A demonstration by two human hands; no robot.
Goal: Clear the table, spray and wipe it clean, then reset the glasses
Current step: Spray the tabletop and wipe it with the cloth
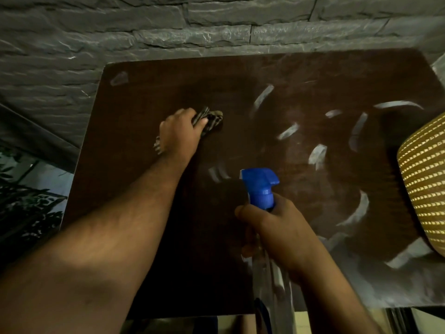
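Observation:
A dark brown table (301, 75) fills the view, with pale wet streaks across its right half. My left hand (179, 133) grips a bunched striped cloth (212, 119) and presses it on the table's left-middle part. My right hand (279, 232) holds a clear spray bottle (274, 285) by its neck above the table's near edge. The bottle's blue trigger head (261, 186) points away from me. No glasses are in view.
A grey stone-brick wall (192, 25) runs along the table's far edge. A yellow woven chair back (426, 184) overlaps the table's right side. Dark plants (26, 203) stand at the lower left, beyond the table's left edge.

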